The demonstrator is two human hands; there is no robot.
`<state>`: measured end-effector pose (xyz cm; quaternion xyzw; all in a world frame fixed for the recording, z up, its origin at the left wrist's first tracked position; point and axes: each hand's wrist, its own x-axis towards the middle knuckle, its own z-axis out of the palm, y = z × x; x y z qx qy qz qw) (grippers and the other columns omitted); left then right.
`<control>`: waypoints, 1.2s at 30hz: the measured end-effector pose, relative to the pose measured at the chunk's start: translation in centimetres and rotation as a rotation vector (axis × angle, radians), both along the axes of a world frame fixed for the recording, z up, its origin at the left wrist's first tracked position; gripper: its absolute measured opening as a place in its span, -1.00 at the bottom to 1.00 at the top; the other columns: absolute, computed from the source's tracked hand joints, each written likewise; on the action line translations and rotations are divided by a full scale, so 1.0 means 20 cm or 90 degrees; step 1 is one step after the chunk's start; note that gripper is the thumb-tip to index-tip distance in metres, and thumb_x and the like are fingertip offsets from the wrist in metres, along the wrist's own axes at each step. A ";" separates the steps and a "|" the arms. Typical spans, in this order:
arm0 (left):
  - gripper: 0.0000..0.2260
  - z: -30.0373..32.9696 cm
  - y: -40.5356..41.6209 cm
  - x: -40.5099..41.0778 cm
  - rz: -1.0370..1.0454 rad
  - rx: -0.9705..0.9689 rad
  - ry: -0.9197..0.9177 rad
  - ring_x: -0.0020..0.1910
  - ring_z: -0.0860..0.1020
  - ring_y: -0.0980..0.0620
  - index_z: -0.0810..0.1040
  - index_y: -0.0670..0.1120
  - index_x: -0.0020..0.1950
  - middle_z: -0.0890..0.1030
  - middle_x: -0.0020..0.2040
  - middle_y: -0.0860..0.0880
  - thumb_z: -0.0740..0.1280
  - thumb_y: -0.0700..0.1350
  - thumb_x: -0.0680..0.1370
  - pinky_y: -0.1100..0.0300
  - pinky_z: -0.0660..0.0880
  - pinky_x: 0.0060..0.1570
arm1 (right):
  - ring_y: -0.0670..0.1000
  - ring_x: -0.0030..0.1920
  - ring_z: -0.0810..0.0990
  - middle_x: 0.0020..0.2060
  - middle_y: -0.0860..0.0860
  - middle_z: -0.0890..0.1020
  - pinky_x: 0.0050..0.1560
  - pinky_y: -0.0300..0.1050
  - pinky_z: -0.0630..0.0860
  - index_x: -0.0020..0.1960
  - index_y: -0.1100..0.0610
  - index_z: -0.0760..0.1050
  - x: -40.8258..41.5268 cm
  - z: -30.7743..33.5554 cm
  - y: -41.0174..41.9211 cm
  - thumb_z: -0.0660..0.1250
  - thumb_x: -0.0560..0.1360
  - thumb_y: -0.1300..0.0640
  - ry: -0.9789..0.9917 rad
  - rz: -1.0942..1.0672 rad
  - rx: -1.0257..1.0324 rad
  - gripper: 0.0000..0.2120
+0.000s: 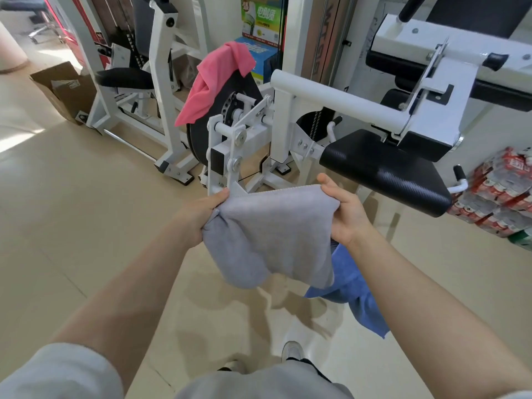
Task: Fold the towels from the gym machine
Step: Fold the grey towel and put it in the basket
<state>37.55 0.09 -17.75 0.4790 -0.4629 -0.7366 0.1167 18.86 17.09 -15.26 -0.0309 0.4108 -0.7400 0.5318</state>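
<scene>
Now mid-fold: pale grey ribbed towel (273, 237) held in air before white gym machine (331, 102). Left hand (201, 214) grips bunched corner, right hand (342, 214) pinches opposite top corner; blue cloth (357, 292) hangs beneath right wrist. Best approach, likely: shake out left bunch, pull top edge taut, match corners squarely before halving. Pink crumpled towel (216, 82) draped on black flywheel (230, 110), not yet folded.

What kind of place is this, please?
Most likely a gym, perhaps with a storage corner. White exercise machines with a black padded seat stand on a tiled floor, a pink towel hangs on one, and packs of bottled drinks are stacked nearby.
</scene>
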 end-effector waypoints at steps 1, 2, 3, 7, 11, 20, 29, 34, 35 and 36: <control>-0.71 -0.03 -0.02 0.00 0.044 -0.029 -0.066 -0.15 0.60 -0.01 0.60 -0.14 -0.07 0.63 -0.23 -0.03 0.32 0.09 0.52 0.15 0.53 -0.07 | 0.00 -0.26 0.56 -0.29 0.03 0.57 -0.18 -0.14 0.54 -0.10 0.08 0.47 0.00 -0.01 -0.03 0.24 0.47 0.30 0.035 -0.035 0.064 -0.86; -0.68 -0.04 -0.03 -0.01 0.088 -0.063 -0.116 -0.19 0.55 -0.02 0.56 -0.13 -0.15 0.58 -0.26 -0.02 0.31 0.13 0.52 0.16 0.49 -0.15 | -0.01 -0.25 0.50 -0.25 0.03 0.53 -0.19 -0.12 0.49 -0.12 0.07 0.48 0.01 -0.03 -0.05 0.23 0.51 0.28 0.101 -0.061 0.137 -0.86; -0.65 -0.05 -0.03 0.00 0.123 -0.086 -0.134 -0.26 0.52 -0.01 0.52 -0.12 -0.22 0.54 -0.27 -0.02 0.28 0.16 0.52 0.17 0.44 -0.26 | -0.01 -0.23 0.47 -0.22 0.03 0.50 -0.21 -0.14 0.46 -0.13 0.06 0.49 0.02 -0.05 -0.07 0.20 0.54 0.26 0.170 -0.072 0.194 -0.84; -0.58 -0.10 -0.07 0.05 0.175 -0.082 -0.081 -0.19 0.56 -0.06 0.52 -0.12 -0.22 0.59 -0.16 -0.07 0.28 0.25 0.49 0.09 0.52 -0.12 | 0.03 -0.08 0.49 -0.08 0.03 0.55 -0.14 -0.11 0.46 -0.17 0.02 0.55 0.04 -0.10 -0.08 0.16 0.57 0.21 0.272 -0.138 0.327 -0.75; -0.62 -0.11 -0.12 0.12 0.131 -0.090 -0.017 -0.22 0.55 -0.01 0.52 -0.13 -0.19 0.59 -0.17 -0.07 0.25 0.19 0.53 0.12 0.47 -0.13 | 0.01 -0.12 0.48 -0.17 0.01 0.56 -0.22 -0.16 0.42 -0.18 0.04 0.55 0.06 -0.08 -0.07 0.17 0.55 0.23 0.290 -0.139 0.332 -0.76; -0.64 -0.05 -0.03 0.07 0.031 0.015 0.078 -0.21 0.56 -0.01 0.50 -0.21 0.04 0.55 -0.17 -0.12 0.37 -0.06 0.32 0.13 0.49 -0.19 | -0.05 -0.26 0.47 -0.27 0.02 0.51 -0.21 -0.19 0.44 -0.14 0.12 0.52 0.35 0.01 -0.14 0.21 0.51 0.34 0.361 0.076 0.210 -0.81; -0.92 -0.03 0.05 0.09 -0.083 -0.031 0.140 -0.16 0.60 -0.01 0.52 -0.22 -0.04 0.61 -0.13 -0.16 0.24 -0.28 0.56 0.19 0.57 -0.13 | -0.07 -0.02 0.60 0.01 0.10 0.64 0.09 -0.28 0.52 0.26 0.23 0.46 0.50 0.03 -0.17 0.23 0.47 0.47 0.537 0.199 0.124 -0.61; -0.96 -0.06 0.04 0.12 -0.077 -0.049 0.138 -0.19 0.57 0.02 0.49 -0.15 -0.07 0.59 -0.14 -0.11 0.27 -0.22 0.56 0.18 0.56 -0.10 | -0.08 -0.07 0.47 -0.14 -0.05 0.51 -0.06 -0.29 0.40 -0.01 0.16 0.63 0.53 -0.02 -0.20 0.36 0.48 0.19 0.939 0.129 0.217 -0.88; -0.95 -0.05 0.03 0.12 -0.064 -0.051 0.138 -0.22 0.57 0.03 0.48 -0.15 -0.08 0.59 -0.16 -0.10 0.26 -0.22 0.57 0.19 0.55 -0.12 | -0.05 0.00 0.43 -0.09 -0.04 0.48 0.01 -0.29 0.37 -0.02 0.16 0.62 0.53 -0.03 -0.20 0.35 0.48 0.16 1.008 0.137 0.190 -0.87; -0.94 -0.05 0.03 0.12 -0.053 -0.056 0.140 -0.25 0.56 0.04 0.47 -0.14 -0.09 0.58 -0.18 -0.10 0.25 -0.22 0.58 0.21 0.56 -0.16 | 0.00 0.05 0.43 -0.05 -0.01 0.49 0.06 -0.21 0.38 -0.03 0.16 0.61 0.54 -0.04 -0.20 0.32 0.49 0.14 1.075 0.151 0.172 -0.86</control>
